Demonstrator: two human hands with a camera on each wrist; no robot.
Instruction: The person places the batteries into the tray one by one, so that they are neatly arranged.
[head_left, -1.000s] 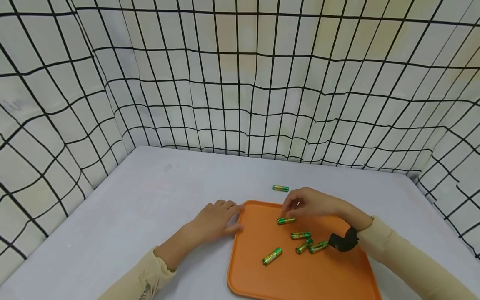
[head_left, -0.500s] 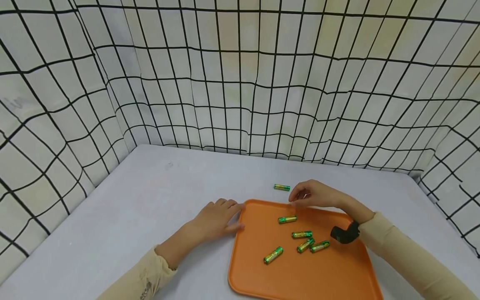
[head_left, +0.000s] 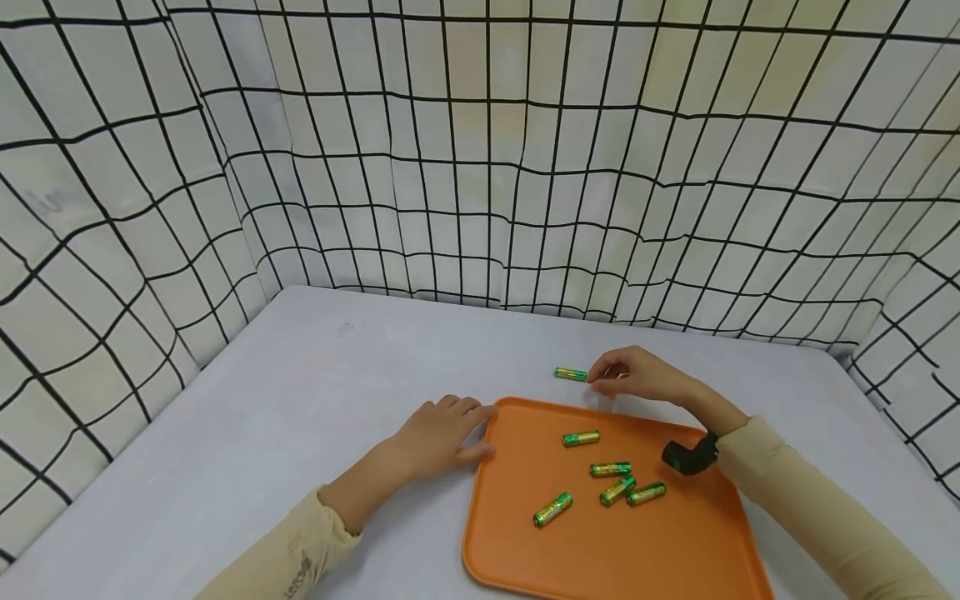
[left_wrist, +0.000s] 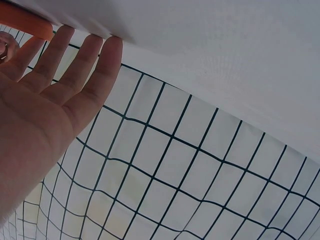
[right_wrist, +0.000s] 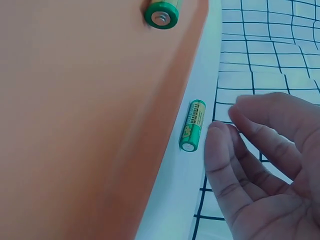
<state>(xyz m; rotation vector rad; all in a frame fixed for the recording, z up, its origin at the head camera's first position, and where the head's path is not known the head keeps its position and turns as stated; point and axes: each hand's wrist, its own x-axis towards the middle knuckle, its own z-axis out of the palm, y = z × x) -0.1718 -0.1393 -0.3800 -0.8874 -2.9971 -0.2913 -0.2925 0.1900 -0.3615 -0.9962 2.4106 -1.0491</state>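
Observation:
At the tray's far left corner my left hand (head_left: pixel 441 440) rests with fingers extended, index finger and thumb touching the rim of the orange tray (head_left: pixel 517 567). The left wrist view shows these fingers (left_wrist: pixel 90 75) nearly straight. A green and gold battery (head_left: pixel 571 374) lies on the table beyond the tray. Just right of it hovers my right hand (head_left: pixel 637 375), fingers bent, thumb apart from them. In the right wrist view, this battery (right_wrist: pixel 193 126) lies beside the fingertips of the right hand (right_wrist: pixel 265 165), with nothing held between them.
Several similar batteries lie on the tray, among them one near its far edge (head_left: pixel 581 438), one at the left (head_left: pixel 553 509) and a close group (head_left: pixel 617 491). A white wall with black netting (head_left: pixel 510 192) encloses the white table (head_left: pixel 337 375). A black band (head_left: pixel 690 455) hangs at the right wrist.
My right hand has moved from above the tray, away over its far edge, to beside the battery on the table. My left hand stays at the tray corner.

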